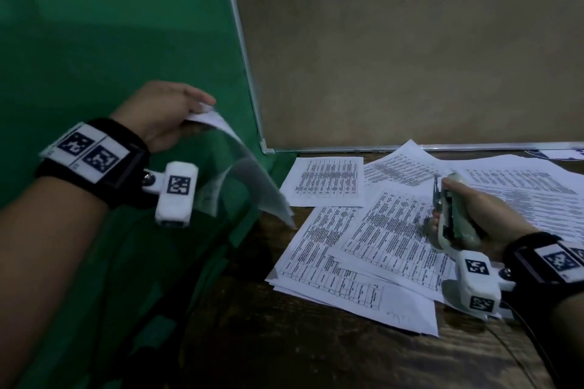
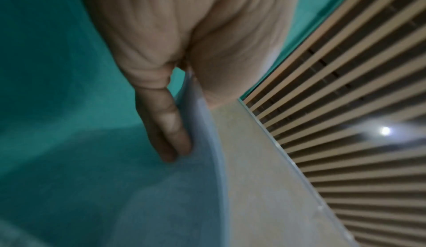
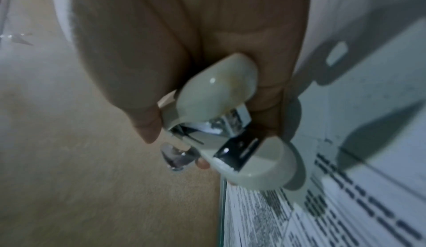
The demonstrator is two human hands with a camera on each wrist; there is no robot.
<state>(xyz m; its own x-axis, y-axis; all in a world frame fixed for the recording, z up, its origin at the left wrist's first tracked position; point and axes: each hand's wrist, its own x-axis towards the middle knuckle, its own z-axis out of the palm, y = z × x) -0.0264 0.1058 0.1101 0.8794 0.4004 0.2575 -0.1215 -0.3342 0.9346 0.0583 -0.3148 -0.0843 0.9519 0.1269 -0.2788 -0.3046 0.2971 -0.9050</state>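
Note:
My left hand (image 1: 170, 114) pinches one end of a thin set of white sheets (image 1: 249, 174), lifted off the desk and drooping down to the right, over the green cloth (image 1: 94, 41). The left wrist view shows fingers (image 2: 170, 128) under the sheets (image 2: 200, 141) and the thumb on top. My right hand (image 1: 480, 215) grips a pale grey-green stapler (image 1: 452, 215), held upright above the scattered printed pages (image 1: 363, 246). Seen from the right wrist, the stapler (image 3: 219, 96) has its metal jaw parted, with nothing between.
Several printed table sheets lie spread over the dark wooden desk (image 1: 284, 350). A framed beige board (image 1: 410, 41) stands behind them. The green cloth hangs along the left side. Slatted ceiling and a lamp (image 2: 385, 130) show past the left hand.

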